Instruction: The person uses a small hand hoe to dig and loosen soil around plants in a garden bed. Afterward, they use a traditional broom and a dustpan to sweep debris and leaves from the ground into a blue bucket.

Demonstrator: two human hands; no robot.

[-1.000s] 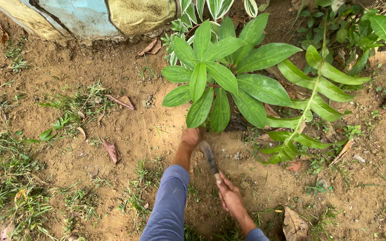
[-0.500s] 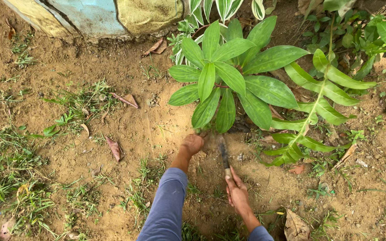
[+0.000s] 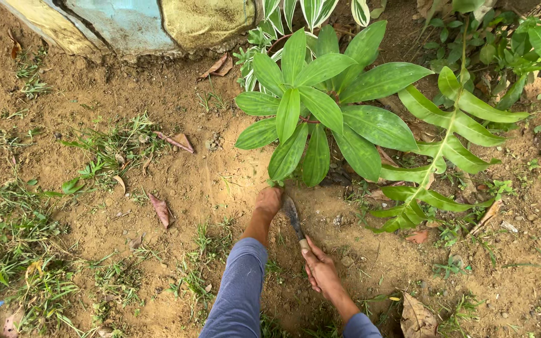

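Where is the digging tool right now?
In the head view, the tool sits low in the middle, held by the right hand, its blade in soil beside the left hand, under the leafy plant.

Green speckled leaves [image 3: 320,106], brown soil [image 3: 126,188], blue-grey sleeve [image 3: 236,294], yellow-and-blue wall [image 3: 133,25].

plant [image 3: 320,112] stem base hidden under leaves; painted wall [image 3: 126,25] cut off.

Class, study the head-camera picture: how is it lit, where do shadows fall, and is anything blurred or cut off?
Head view: soft, even daylight, no glare; shadow sits under the broad-leaved plant; the left hand, right hand and trowel are sharp; leaves at the top edge and both arms at the bottom are cropped.
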